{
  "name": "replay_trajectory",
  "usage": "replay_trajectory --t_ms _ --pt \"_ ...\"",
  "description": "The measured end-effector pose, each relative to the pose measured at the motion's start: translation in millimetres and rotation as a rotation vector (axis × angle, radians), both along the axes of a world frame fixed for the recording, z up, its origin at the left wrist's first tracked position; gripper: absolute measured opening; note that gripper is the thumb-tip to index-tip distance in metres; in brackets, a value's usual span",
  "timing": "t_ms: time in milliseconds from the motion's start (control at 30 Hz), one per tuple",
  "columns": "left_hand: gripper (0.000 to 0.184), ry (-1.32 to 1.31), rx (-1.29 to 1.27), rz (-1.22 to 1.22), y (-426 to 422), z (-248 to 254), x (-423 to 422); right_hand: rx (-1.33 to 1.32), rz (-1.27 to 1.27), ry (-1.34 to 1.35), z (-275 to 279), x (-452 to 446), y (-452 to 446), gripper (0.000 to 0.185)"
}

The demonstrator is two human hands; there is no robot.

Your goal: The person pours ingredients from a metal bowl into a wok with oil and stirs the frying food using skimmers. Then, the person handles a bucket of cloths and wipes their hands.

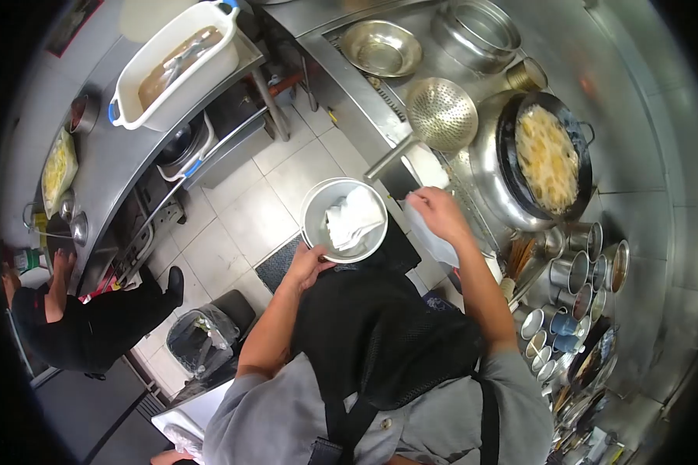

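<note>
My left hand [309, 266] grips the rim of a round metal bowl [314, 225] in front of my apron. Inside the bowl lies a crumpled white cloth or paper [354, 218]. Off to the right, my right hand [436, 211] has its fingers closed at the top of a thin whitish sheet or bag [433, 239] that hangs below it. Just above that hand, a perforated metal strainer [442, 115] rests with its handle pointing down towards the bowl.
A wok [548, 159] of bubbling oil and food stands at the right, near metal pots [477, 35] and a shallow pan [381, 48]. Several cups line the lower right. A white tub [174, 66] sits upper left. A bin [209, 333] and another person [85, 329] are at the left.
</note>
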State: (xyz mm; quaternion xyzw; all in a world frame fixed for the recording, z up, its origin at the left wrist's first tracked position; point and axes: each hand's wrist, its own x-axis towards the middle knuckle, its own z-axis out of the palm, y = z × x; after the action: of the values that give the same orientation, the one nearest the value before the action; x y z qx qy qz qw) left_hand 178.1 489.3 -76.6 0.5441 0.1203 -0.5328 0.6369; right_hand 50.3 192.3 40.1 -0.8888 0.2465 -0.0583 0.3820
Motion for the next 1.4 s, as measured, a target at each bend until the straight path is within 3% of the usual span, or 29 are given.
replay_trajectory --t_ms 133,233,333,533,667,733,867,933,1067,1200,1267,1333,1400 --pt "0.054 0.033 -0.038 -0.063 34.9 2.0 50.7 -0.095 -0.295 0.079 -3.9 -24.2 -4.2 0.025" --pt "0.040 -0.104 0.119 -0.025 55.3 7.7 83.8 -0.218 -0.424 0.120 -27.2 -54.0 -13.0 0.026" --pt "0.042 -0.185 0.121 -0.009 68.5 11.4 122.4 -0.288 -0.497 0.144 -27.5 -67.2 -12.4 0.028" --pt "0.048 -0.294 -0.082 0.035 4.1 60.1 187.3 -0.197 -0.688 0.142 -32.5 -83.8 -19.2 0.031" --pt "0.047 -0.314 -0.168 -0.018 -78.3 79.9 203.7 -0.177 -0.701 0.228 -53.2 -102.7 -30.2 0.032" --pt "0.045 -0.255 -0.298 -0.001 -122.9 79.2 207.3 -0.287 -0.681 0.213 -82.2 -115.6 -40.7 0.034" --pt "0.044 -0.155 -0.347 -0.088 -191.9 61.8 208.5 -0.259 -0.635 0.206 -103.9 -128.7 -40.1 0.035" --pt "0.044 -0.206 -0.333 -0.060 -217.0 61.8 199.4 -0.062 -0.635 0.230 -101.6 -122.4 -37.5 0.036" --pt "0.042 -0.240 -0.363 -0.083 -253.3 68.0 197.0 -0.040 -0.514 0.218 -100.5 -122.3 -34.9 0.028" --pt "0.045 -0.292 -0.344 -0.093 -269.5 71.8 198.3 -0.005 -0.529 0.215 -93.9 -117.0 -33.2 0.033" --pt "0.053 -0.288 -0.325 -0.219 -264.4 72.7 205.0 -0.019 -0.554 0.242 -97.7 -118.4 -33.1 0.036" --pt "0.053 -0.297 -0.240 -0.087 -242.2 68.8 202.8 0.011 -0.589 0.348 -86.8 -110.2 -28.6 0.038" --pt "0.041 -0.222 -0.152 -0.016 -202.9 24.2 205.3 -0.017 -0.598 0.493 -81.5 -101.1 -28.4 0.044"
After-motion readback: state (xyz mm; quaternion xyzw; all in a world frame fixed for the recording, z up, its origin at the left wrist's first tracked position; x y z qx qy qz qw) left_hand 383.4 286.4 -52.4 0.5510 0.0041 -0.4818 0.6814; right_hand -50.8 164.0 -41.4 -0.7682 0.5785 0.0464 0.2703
